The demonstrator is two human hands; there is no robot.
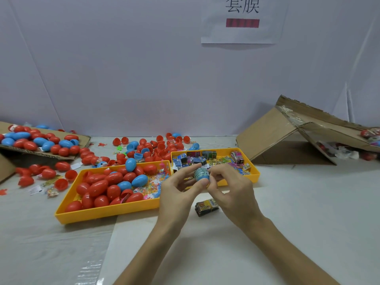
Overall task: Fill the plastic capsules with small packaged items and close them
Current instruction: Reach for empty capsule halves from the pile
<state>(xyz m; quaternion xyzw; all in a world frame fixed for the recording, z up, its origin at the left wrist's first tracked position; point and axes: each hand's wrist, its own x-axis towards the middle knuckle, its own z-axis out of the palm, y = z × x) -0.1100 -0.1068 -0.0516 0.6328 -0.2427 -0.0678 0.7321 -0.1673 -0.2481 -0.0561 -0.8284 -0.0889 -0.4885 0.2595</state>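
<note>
- My left hand [181,190] and right hand [230,188] are both gripping a blue capsule half [202,175] stuffed with a packet.
- Yellow trays' near edges [115,211] are lying just beyond my hands.
- Bare table [308,202] is lying rightward.

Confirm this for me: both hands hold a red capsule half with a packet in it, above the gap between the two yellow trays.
Not quite: the capsule half is blue, not red. The head view shows the left hand and right hand holding it with a packet in it, above the gap between the two yellow trays.
</note>
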